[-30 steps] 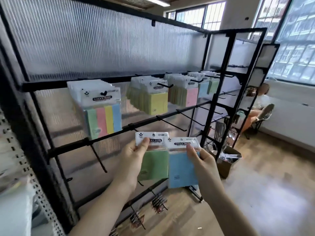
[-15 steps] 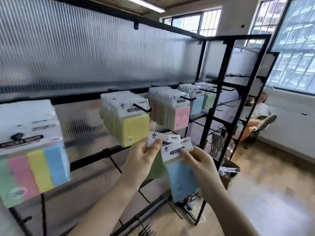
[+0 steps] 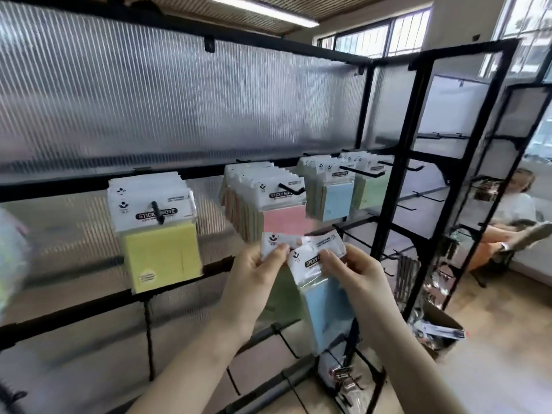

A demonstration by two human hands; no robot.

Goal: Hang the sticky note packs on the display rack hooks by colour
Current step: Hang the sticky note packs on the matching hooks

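Packs raised toward pink stack, left hand pinching green pack, right hand blue pack

The left hand hides most of the green pack; a blurred pack is cut off at left.

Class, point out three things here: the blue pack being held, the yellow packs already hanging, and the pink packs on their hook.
blue pack [image 3: 327, 312], head view, on its blue pad.
yellow packs [image 3: 161, 255], head view, front pad's face.
pink packs [image 3: 283, 221], head view, front pad's face.
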